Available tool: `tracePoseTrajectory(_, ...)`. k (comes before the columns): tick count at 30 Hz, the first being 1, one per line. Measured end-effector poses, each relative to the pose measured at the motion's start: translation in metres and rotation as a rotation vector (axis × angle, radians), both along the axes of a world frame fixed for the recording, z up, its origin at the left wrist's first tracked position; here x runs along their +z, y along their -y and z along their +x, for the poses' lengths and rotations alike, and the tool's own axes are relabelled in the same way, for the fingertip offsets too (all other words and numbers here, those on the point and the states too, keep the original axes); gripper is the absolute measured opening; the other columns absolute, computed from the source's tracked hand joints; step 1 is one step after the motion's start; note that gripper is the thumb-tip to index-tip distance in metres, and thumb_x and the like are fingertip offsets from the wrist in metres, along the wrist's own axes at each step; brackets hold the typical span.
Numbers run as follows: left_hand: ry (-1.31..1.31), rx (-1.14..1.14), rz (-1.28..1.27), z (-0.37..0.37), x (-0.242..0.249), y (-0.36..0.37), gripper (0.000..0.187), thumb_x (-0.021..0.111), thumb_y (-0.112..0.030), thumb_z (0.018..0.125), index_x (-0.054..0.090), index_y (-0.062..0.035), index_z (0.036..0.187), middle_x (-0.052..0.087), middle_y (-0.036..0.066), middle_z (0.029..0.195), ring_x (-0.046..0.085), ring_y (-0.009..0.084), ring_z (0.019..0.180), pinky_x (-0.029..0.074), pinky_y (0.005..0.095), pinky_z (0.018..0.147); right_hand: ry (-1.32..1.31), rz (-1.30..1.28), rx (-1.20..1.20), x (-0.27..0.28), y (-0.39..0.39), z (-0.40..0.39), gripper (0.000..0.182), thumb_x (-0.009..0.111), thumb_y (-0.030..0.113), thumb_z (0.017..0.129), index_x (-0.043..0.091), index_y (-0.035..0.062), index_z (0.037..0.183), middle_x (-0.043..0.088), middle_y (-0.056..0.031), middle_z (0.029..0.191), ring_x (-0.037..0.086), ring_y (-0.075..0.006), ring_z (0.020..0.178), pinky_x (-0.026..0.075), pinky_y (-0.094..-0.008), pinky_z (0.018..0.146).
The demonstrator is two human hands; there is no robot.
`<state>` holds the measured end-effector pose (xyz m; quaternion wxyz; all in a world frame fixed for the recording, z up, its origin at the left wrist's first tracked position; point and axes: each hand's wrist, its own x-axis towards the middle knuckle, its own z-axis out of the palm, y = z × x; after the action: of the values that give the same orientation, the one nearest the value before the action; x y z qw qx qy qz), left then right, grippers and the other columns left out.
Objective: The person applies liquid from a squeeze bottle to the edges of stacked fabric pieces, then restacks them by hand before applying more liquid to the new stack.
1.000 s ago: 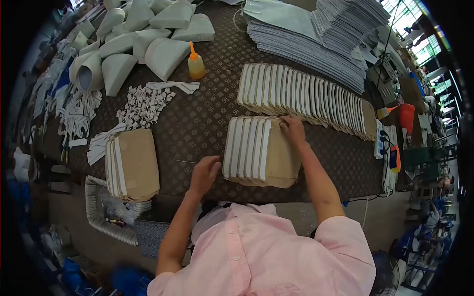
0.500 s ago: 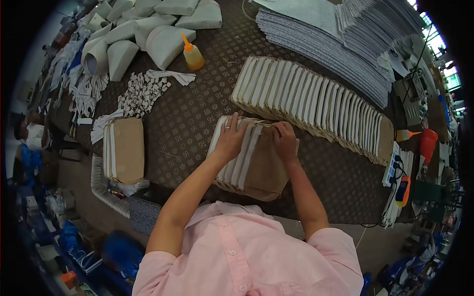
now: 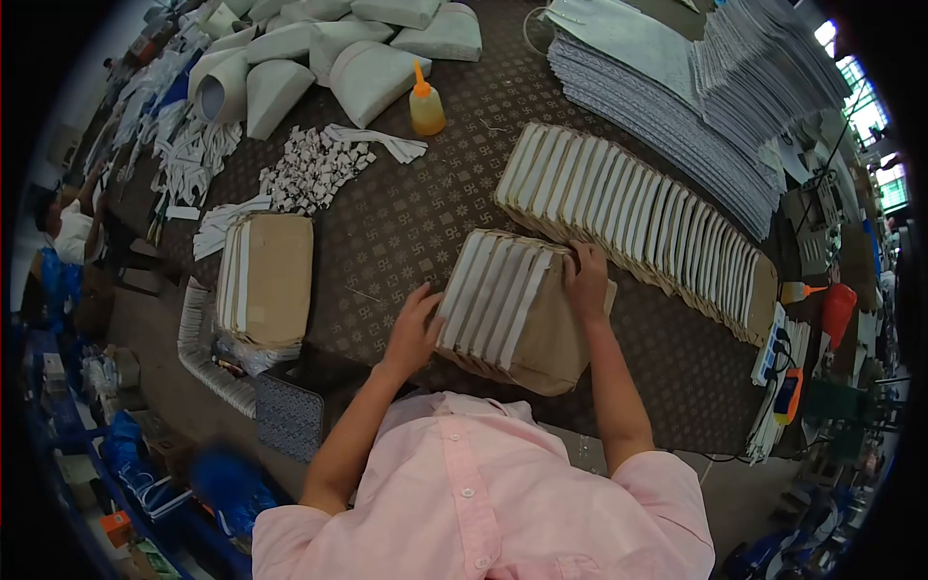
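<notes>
In front of my body lies a fanned stack of brown paper pieces with white strips along their overlapping edges. My left hand is beside the stack's left edge, fingers apart, fingertips at or very near the white strips. It holds nothing. My right hand is at the stack's upper right corner, its fingers curled over the edge of the top brown pieces; the thumb is partly hidden. Behind it, a long fanned row of similar brown pieces runs toward the right. Another small brown stack lies at the left.
A glue bottle with an orange nozzle stands near a heap of small white pieces. Pale folded forms fill the back left, patterned sheets the back right. A power strip lies at the right edge. A person sits far left.
My left hand has moved from the top of the stack down and left to its side, uncovering the white strips. My right hand stays at the upper right corner. The whole view has shifted slightly.
</notes>
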<state>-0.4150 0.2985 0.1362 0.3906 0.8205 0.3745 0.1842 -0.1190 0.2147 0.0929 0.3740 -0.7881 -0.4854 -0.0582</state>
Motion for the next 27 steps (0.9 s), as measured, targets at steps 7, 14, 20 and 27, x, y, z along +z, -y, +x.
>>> tracePoseTrajectory(7, 0.285, 0.878, -0.17, -0.189, -0.015, -0.041, 0.024, 0.054, -0.014, 0.087, 0.059, 0.0034, 0.103, 0.062, 0.013, 0.099, 0.058, 0.0175, 0.09, 0.044, 0.0291, 0.08, -0.054, -0.002, 0.197, 0.044, -0.032, -0.107, 0.026, 0.061, 0.002, 0.076, 0.058, 0.0009, 0.102, 0.056, -0.0156, 0.096, 0.055, -0.0322, 0.086, 0.045, -0.0395, 0.075)
tracePoseTrajectory(14, 0.305, 1.197, -0.046, -0.308, -0.051, -0.075, 0.029, 0.059, -0.022, 0.085, 0.059, 0.0041, 0.096, 0.063, 0.008, 0.08, 0.058, 0.0156, 0.074, 0.045, 0.0286, 0.071, -0.123, -0.183, 0.98, 0.042, -0.14, -0.333, 0.058, 0.071, 0.016, 0.07, 0.048, 0.0066, 0.123, 0.045, -0.0198, 0.121, 0.045, -0.0362, 0.112, 0.039, -0.0431, 0.092)
tracePoseTrajectory(20, 0.571, 1.048, -0.474, -0.326, -0.044, -0.088, 0.023, 0.057, -0.021, 0.087, 0.06, 0.0018, 0.091, 0.063, 0.006, 0.076, 0.057, 0.0126, 0.066, 0.046, 0.026, 0.061, 0.257, -0.31, 1.0, 0.014, -0.186, -0.435, 0.075, 0.072, 0.029, 0.068, 0.038, 0.01, 0.131, 0.033, -0.0193, 0.136, 0.027, -0.0372, 0.128, 0.025, -0.0539, 0.1)
tracePoseTrajectory(27, 0.703, 1.026, -0.559, -0.317, -0.053, -0.094, 0.017, 0.052, -0.016, 0.09, 0.058, -0.001, 0.088, 0.063, 0.005, 0.075, 0.06, 0.011, 0.062, 0.047, 0.0232, 0.055, 0.181, -0.259, 1.21, 0.007, -0.2, -0.413, 0.053, 0.067, 0.023, 0.074, 0.05, 0.0073, 0.122, 0.038, -0.0159, 0.135, 0.035, -0.0365, 0.124, 0.034, -0.042, 0.099)
